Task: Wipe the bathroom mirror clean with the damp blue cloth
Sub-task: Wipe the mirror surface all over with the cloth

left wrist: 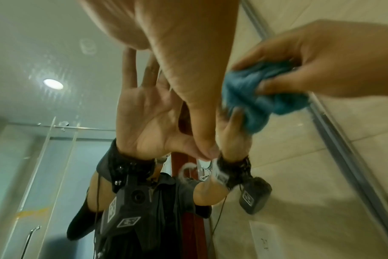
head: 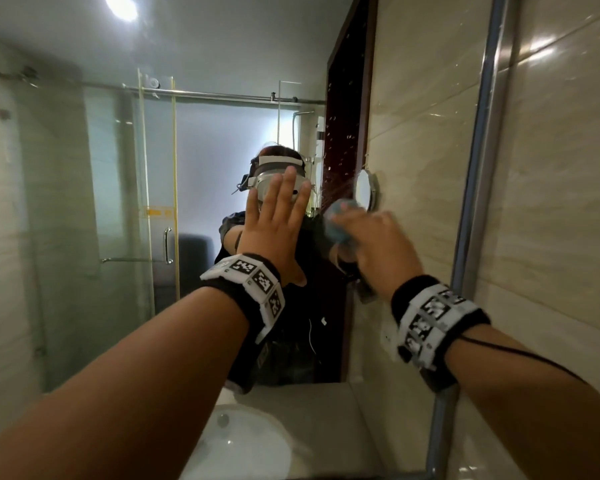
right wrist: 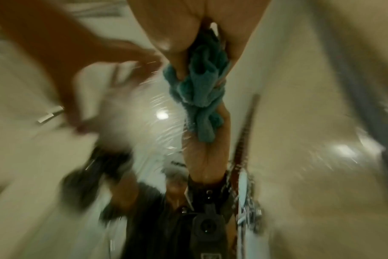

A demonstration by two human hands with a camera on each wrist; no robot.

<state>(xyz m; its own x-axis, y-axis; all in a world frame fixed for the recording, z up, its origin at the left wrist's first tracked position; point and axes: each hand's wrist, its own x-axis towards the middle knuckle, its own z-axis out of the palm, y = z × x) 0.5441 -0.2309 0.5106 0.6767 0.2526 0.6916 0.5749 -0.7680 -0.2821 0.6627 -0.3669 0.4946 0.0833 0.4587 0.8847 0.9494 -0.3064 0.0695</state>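
Observation:
The bathroom mirror (head: 125,188) fills the wall ahead, with water droplets (head: 340,140) on its right part. My left hand (head: 274,220) lies flat against the glass, fingers straight and spread. To its right, my right hand (head: 371,244) grips a bunched blue cloth (head: 340,223) and presses it against the mirror. In the left wrist view the blue cloth (left wrist: 257,98) is crumpled in the right hand (left wrist: 310,64), next to the left hand (left wrist: 184,57). The right wrist view is blurred; the cloth (right wrist: 199,91) hangs from the right hand (right wrist: 199,31).
A metal frame (head: 478,168) edges the mirror on the right, with beige tiled wall (head: 561,188) beyond. A white sink (head: 243,441) and counter lie below. The mirror reflects a glass shower door and a small round wall mirror (head: 364,194).

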